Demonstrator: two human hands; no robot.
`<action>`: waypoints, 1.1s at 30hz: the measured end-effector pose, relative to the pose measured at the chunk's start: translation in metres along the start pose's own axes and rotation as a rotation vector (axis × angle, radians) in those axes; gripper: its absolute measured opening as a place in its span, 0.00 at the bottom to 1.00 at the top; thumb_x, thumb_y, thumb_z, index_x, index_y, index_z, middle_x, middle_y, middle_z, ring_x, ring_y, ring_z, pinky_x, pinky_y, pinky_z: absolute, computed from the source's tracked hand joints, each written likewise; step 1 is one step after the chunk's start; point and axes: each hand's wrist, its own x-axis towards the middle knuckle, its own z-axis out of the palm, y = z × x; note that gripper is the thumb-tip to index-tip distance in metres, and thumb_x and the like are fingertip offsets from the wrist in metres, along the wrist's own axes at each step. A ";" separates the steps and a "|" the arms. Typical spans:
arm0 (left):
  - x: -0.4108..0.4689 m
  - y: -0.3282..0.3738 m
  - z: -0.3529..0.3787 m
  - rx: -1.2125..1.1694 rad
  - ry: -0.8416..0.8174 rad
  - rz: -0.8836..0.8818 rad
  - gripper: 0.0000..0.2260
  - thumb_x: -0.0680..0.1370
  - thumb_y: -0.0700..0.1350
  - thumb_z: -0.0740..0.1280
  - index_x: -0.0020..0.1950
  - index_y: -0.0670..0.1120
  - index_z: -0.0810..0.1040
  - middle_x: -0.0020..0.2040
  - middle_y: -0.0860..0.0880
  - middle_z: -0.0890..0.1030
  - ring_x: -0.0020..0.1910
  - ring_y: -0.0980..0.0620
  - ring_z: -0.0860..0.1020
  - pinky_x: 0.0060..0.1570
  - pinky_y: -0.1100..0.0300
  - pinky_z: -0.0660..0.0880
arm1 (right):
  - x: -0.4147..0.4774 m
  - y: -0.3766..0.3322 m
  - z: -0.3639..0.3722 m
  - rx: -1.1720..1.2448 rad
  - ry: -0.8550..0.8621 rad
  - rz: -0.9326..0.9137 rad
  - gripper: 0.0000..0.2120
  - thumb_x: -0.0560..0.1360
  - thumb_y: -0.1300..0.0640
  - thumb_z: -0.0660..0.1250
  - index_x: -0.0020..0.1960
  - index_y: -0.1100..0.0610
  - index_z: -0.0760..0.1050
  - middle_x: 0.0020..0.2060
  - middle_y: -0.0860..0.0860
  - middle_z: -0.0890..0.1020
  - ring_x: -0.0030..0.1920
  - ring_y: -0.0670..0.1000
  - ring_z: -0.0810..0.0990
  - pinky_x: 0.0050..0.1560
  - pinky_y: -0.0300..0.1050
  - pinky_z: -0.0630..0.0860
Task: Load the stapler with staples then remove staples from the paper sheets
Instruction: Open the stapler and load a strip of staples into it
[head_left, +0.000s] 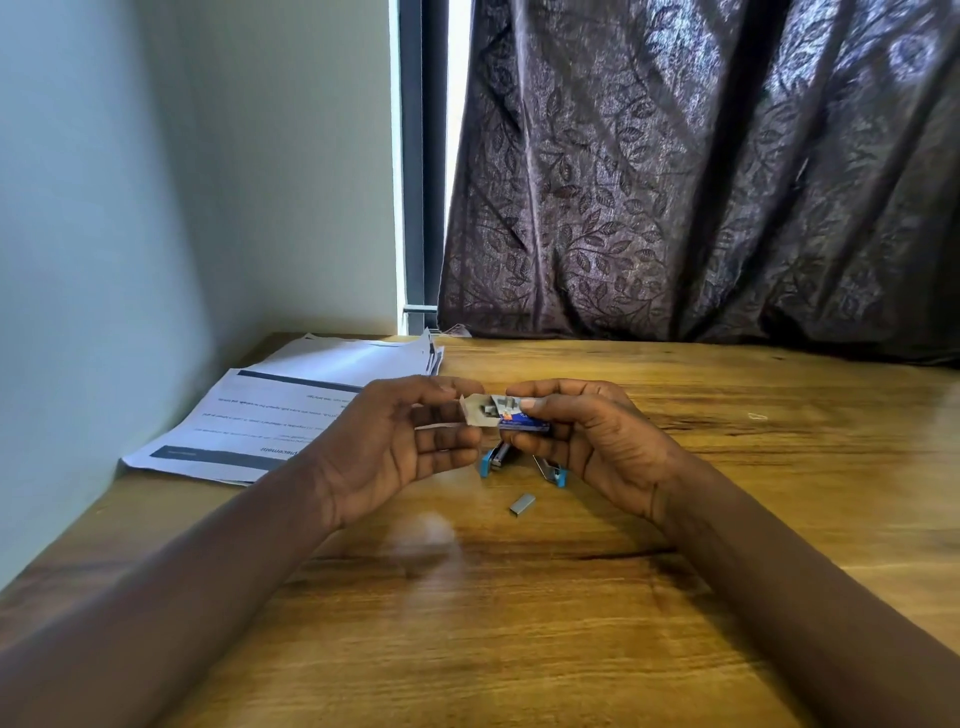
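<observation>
A small blue staple box (511, 415) is held above the table between both hands, its flap open with grey staples showing inside. My right hand (587, 441) grips the box body. My left hand (400, 441) pinches the open white flap at the box's left end. Beneath the hands a small blue stapler (493, 460) lies opened on the wooden table (675, 519), partly hidden by my fingers, with its other blue end (553, 472) to the right. A loose grey strip of staples (521, 504) lies just in front of the stapler. Printed paper sheets (270, 415) lie at the left.
The sheets form a stack against the pale wall (156, 208) on the left. A dark leaf-patterned curtain (701, 182) hangs behind the table's far edge. A tiny bent staple (757, 416) lies on the wood at the right.
</observation>
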 end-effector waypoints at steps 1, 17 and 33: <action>0.000 0.000 0.000 0.003 0.001 0.010 0.14 0.73 0.38 0.67 0.57 0.39 0.82 0.43 0.40 0.85 0.37 0.49 0.83 0.44 0.55 0.84 | 0.000 0.000 0.000 0.007 0.012 -0.006 0.10 0.77 0.70 0.67 0.57 0.71 0.78 0.54 0.68 0.84 0.42 0.53 0.87 0.38 0.40 0.84; 0.001 -0.005 0.002 0.262 0.127 0.133 0.08 0.75 0.34 0.73 0.52 0.41 0.85 0.46 0.40 0.86 0.41 0.48 0.85 0.43 0.56 0.85 | -0.002 0.000 0.002 -0.051 0.002 -0.046 0.11 0.74 0.69 0.71 0.57 0.67 0.79 0.50 0.65 0.86 0.46 0.57 0.87 0.43 0.43 0.85; -0.002 -0.007 0.003 0.398 -0.031 0.311 0.16 0.67 0.42 0.77 0.54 0.43 0.85 0.45 0.41 0.85 0.40 0.48 0.85 0.42 0.57 0.84 | -0.001 -0.003 -0.004 -0.064 -0.144 -0.094 0.20 0.69 0.65 0.72 0.59 0.64 0.76 0.44 0.59 0.86 0.37 0.52 0.85 0.34 0.38 0.80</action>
